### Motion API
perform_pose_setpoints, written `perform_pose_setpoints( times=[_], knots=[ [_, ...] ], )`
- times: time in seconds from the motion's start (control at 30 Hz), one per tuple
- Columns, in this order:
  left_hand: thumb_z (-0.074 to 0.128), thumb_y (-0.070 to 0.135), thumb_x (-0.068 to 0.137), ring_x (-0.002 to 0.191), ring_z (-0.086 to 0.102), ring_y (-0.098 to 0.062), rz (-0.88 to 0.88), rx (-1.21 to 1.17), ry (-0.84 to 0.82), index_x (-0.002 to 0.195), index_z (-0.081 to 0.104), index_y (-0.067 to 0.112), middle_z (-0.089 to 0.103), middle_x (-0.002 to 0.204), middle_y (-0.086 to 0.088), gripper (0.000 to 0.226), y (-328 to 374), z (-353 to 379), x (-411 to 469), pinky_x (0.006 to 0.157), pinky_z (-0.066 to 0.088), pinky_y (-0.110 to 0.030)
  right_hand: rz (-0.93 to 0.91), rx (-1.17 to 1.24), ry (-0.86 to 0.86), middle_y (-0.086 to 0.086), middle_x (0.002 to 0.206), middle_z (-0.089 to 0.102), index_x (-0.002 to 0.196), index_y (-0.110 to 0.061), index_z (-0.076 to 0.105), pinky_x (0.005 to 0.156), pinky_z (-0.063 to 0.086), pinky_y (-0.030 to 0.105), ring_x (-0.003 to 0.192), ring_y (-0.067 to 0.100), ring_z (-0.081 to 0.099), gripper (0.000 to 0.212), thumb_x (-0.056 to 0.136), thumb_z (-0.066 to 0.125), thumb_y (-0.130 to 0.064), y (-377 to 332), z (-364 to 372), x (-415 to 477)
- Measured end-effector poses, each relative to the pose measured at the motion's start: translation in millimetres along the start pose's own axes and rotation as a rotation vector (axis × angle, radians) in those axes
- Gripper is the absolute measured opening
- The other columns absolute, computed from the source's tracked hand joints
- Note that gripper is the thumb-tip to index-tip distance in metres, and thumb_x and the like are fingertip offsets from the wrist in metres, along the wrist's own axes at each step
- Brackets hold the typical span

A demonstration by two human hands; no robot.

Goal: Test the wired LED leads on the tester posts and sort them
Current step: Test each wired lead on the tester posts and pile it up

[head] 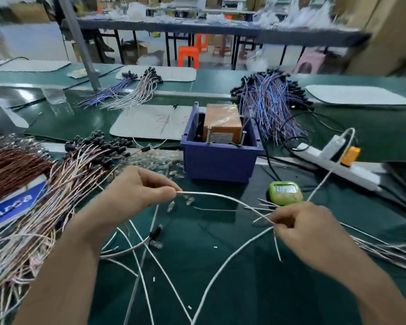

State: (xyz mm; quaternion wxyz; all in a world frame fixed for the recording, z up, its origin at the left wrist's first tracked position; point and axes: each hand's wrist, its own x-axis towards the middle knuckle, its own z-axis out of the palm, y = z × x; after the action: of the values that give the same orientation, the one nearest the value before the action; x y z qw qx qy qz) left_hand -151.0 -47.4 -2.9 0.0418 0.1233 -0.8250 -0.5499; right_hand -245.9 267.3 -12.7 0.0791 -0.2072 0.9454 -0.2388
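Head view: left hand, right hand fingers pinch white lead ends.

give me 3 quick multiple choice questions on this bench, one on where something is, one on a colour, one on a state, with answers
1. Where is the green device?
A on the floor
B on the mat, just beyond the right hand
C on a stool

2. What colour is the bin holding the tester box?
A red
B yellow
C blue

3. How is the white wire held?
A lying loose
B pinched by the left hand and the right hand
C hung on a hook

Answers:
1 B, it sits on the mat past the right hand's knuckles.
2 C, its walls are blue.
3 B, the wire arcs from one pinch to the other.
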Motion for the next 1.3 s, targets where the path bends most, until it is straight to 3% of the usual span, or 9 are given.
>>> perform_pose_setpoints(
  times=[0.07,0.2,0.33,0.57,0.8,1.03,1.13,1.23,1.3],
  knots=[
    [0.077,0.016,0.088,0.062,0.048,-0.014,0.034,0.001,-0.073,0.082,0.084,0.027,0.066,0.065,-0.010,0.014,6,20,7,0.058,0.037,-0.024,-0.038,0.112,-0.085,-0.035,0.079,0.069,0.086,-0.049,0.071,0.068,0.048,0.006,0.077,-0.010,0.065,0.030,0.086,0.070,-0.019,0,0,0],
    [0.080,0.025,0.085,0.054,0.042,-0.007,0.127,0.006,-0.113,0.082,0.084,0.032,0.061,0.057,0.004,0.009,11,56,18,0.051,0.033,-0.017,-0.143,0.281,-0.176,-0.020,0.084,0.073,0.105,-0.044,0.069,0.070,0.054,0.022,0.074,0.005,0.067,0.030,0.087,0.067,-0.021,-11,6,4],
    [0.073,0.046,0.072,0.061,0.054,-0.008,0.234,-0.022,0.055,0.084,0.082,0.041,0.074,0.068,-0.001,0.015,11,90,18,0.056,0.041,-0.024,-0.216,0.479,-0.129,-0.005,0.075,0.073,0.095,-0.034,0.072,0.055,0.051,0.031,0.056,0.014,0.059,0.021,0.089,0.060,-0.018,-27,20,16],
    [0.078,0.044,0.071,0.056,0.055,-0.002,0.122,0.000,0.261,0.079,0.081,0.044,0.074,0.067,0.005,0.008,-11,87,13,0.055,0.042,-0.018,-0.107,0.758,-0.081,0.000,0.049,0.047,0.078,-0.018,0.077,0.045,0.028,0.026,0.048,0.015,0.037,0.028,0.098,0.059,-0.011,-21,32,41],
    [0.083,0.004,0.079,0.054,0.061,-0.004,0.080,-0.058,0.312,0.077,0.084,0.028,0.075,0.066,-0.004,0.024,-14,47,12,0.053,0.046,-0.013,-0.064,0.935,0.019,-0.005,0.047,0.039,0.075,-0.023,0.077,0.043,0.027,0.018,0.044,0.010,0.032,0.032,0.098,0.059,-0.009,5,29,45],
    [0.085,0.019,0.077,0.044,0.050,-0.016,0.045,-0.107,0.479,0.075,0.082,0.024,0.072,0.064,-0.012,0.006,-28,54,21,0.051,0.044,-0.026,-0.101,0.817,-0.037,-0.001,0.049,0.055,0.075,-0.022,0.076,0.050,0.040,0.025,0.048,0.011,0.045,0.024,0.093,0.062,-0.015,3,32,38],
    [0.086,0.022,0.076,0.043,0.050,-0.014,0.044,-0.109,0.430,0.074,0.081,0.022,0.069,0.059,-0.011,0.005,-27,60,22,0.045,0.042,-0.018,-0.135,0.686,0.066,-0.006,0.067,0.069,0.090,-0.027,0.078,0.059,0.051,0.021,0.057,0.004,0.057,0.011,0.089,0.068,-0.023,5,34,34],
    [0.092,0.029,0.064,0.045,0.051,-0.016,0.084,-0.056,0.319,0.072,0.081,0.019,0.064,0.056,-0.016,0.017,-18,66,16,0.045,0.041,-0.021,-0.240,0.387,0.326,-0.022,0.105,0.070,0.128,-0.033,0.068,0.090,0.037,0.002,0.092,-0.008,0.057,0.044,0.084,0.073,-0.028,4,38,30],
    [0.091,0.024,0.065,0.047,0.050,-0.016,0.111,-0.061,0.308,0.071,0.080,0.016,0.063,0.055,-0.015,0.014,-13,68,14,0.045,0.041,-0.022,-0.322,0.364,0.402,-0.023,0.113,0.067,0.132,-0.035,0.064,0.096,0.032,0.002,0.102,-0.007,0.055,0.048,0.085,0.072,-0.028,-1,41,30]
  ],
)
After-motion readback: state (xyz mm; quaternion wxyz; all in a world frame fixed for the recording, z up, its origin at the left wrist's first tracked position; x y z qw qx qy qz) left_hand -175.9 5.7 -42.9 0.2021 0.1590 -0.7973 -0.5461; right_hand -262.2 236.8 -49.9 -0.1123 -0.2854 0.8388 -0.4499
